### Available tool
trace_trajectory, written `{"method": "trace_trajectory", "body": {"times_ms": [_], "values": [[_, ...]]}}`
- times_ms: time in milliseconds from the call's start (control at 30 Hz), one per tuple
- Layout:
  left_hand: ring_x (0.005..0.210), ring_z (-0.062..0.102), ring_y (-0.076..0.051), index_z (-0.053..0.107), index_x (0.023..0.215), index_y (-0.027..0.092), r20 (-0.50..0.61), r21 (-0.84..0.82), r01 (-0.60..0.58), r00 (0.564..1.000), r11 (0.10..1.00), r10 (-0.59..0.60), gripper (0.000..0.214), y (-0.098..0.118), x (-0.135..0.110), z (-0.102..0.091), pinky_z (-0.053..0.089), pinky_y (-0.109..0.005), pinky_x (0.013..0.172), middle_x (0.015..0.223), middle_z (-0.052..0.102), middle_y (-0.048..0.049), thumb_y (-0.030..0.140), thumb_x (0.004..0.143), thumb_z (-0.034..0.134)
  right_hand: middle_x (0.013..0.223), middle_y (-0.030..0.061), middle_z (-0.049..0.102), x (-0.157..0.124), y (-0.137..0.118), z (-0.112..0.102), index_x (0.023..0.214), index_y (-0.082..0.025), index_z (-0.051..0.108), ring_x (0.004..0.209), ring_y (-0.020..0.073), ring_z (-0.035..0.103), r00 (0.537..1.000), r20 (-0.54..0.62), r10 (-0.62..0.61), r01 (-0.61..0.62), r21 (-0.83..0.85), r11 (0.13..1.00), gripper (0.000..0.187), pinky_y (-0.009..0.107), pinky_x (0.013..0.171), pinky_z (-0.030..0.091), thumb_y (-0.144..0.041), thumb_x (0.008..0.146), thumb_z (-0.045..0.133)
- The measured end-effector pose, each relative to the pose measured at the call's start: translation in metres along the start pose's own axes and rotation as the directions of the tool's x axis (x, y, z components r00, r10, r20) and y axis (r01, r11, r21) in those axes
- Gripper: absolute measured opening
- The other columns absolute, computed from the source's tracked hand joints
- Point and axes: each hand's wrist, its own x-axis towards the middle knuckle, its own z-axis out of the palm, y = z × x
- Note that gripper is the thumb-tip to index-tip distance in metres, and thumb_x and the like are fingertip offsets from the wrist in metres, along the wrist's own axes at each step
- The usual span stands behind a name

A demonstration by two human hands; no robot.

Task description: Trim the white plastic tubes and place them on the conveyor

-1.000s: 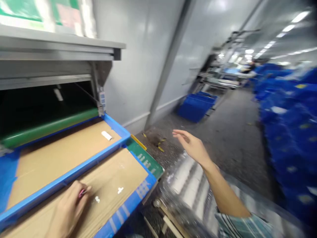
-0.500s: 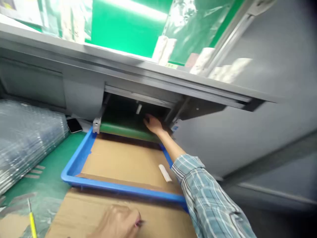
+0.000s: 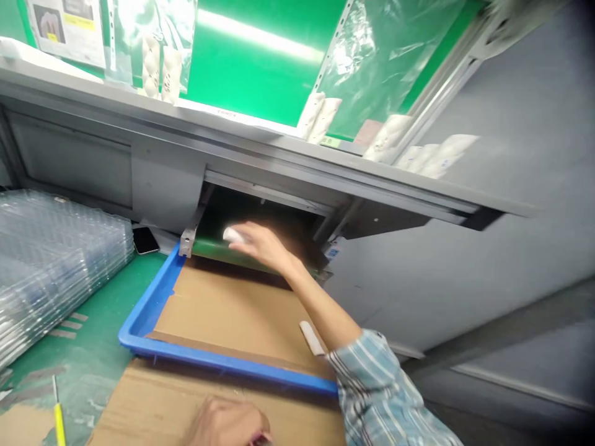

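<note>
R hand [image 3: 263, 246] is out over the front of the dark slot under the shelf [image 3: 279, 155], near the green roller [image 3: 209, 249]. Its thumb & fingers pinch a white piece [image 3: 232, 235], which sticks out past the tips on the L; it's blurred, so exact shape is hard to tell. Plaid sleeve [image 3: 376, 378] covers the arm from abt the elbow.

L hand [image 3: 225, 424] is low at the pic's bottom edge, over a cardboard sheet [image 3: 144, 396]. Blurry, but fingers are curled in round a small pink-and-dark thing [image 3: 260, 438]; can't tell what it is.

Btwn the hands: blue tray [image 3: 209, 361], lined w/ cardboard. A white strip [image 3: 311, 339] lies in it on the R side, just beside the forearm in view.

Far L, stacked clear plastic trays [image 3: 56, 260] on the green table [image 3: 102, 316], w/ a phone [image 3: 145, 240] next to them & a yellow-handled tool [image 3: 60, 424] nearer. White rolls [image 3: 320, 118] stand up on the shelf.
</note>
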Motion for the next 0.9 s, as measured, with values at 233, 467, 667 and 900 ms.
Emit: {"method": "trace_trajectory", "body": {"times_ms": [233, 467, 667, 900], "values": [[0.059, 0.054, -0.01, 0.062, 0.107, 0.022, -0.126, -0.327, 0.146, 0.972, 0.934, -0.196, 0.015, 0.02, 0.009, -0.026, 0.044, -0.018, 0.058, 0.072, 0.061, 0.0028, 0.029, 0.111, 0.049, 0.106, 0.0032, 0.074, -0.209, -0.075, -0.002, 0.12, -0.025, 0.065, 0.089, 0.0206, 0.072, 0.98, -0.193, 0.053, -0.062, -0.041, 0.997, 0.039, 0.03, 0.079, 0.055, -0.043, 0.091, 0.085], [0.063, 0.059, -0.012, 0.057, 0.144, 0.017, -0.036, -0.526, 0.29, 0.932, 0.799, -0.362, 0.055, 0.022, 0.01, -0.031, 0.053, -0.022, 0.063, 0.09, 0.072, -0.0039, 0.05, 0.101, 0.066, 0.105, 0.0053, 0.072, -0.275, -0.105, 0.031, 0.117, -0.025, 0.065, 0.093, 0.0203, 0.07, 0.982, -0.185, 0.035, -0.006, 0.156, 0.988, 0.025, 0.031, 0.081, 0.055, -0.042, 0.101, 0.073], [0.075, 0.066, -0.015, 0.074, 0.121, 0.017, -0.074, -0.545, 0.338, 0.892, 0.767, -0.446, 0.041, 0.022, 0.016, -0.037, 0.056, -0.023, 0.067, 0.096, 0.076, -0.0068, 0.05, 0.096, 0.072, 0.124, 0.0057, 0.075, -0.275, -0.101, 0.058, 0.13, -0.029, 0.068, 0.112, 0.0213, 0.073, 0.942, -0.179, 0.283, -0.123, 0.6, 0.791, 0.043, 0.031, 0.096, 0.059, -0.043, 0.092, 0.084], [0.074, 0.069, -0.015, 0.072, 0.124, 0.017, -0.021, -0.583, 0.394, 0.867, 0.711, -0.498, 0.041, 0.03, 0.015, -0.036, 0.058, -0.022, 0.069, 0.094, 0.077, -0.0063, 0.048, 0.097, 0.072, 0.118, 0.0038, 0.081, -0.286, -0.101, 0.059, 0.121, -0.028, 0.076, 0.103, 0.0197, 0.078, 0.872, -0.066, 0.485, -0.223, 0.828, 0.515, 0.038, 0.028, 0.093, 0.064, -0.043, 0.088, 0.088]]}}
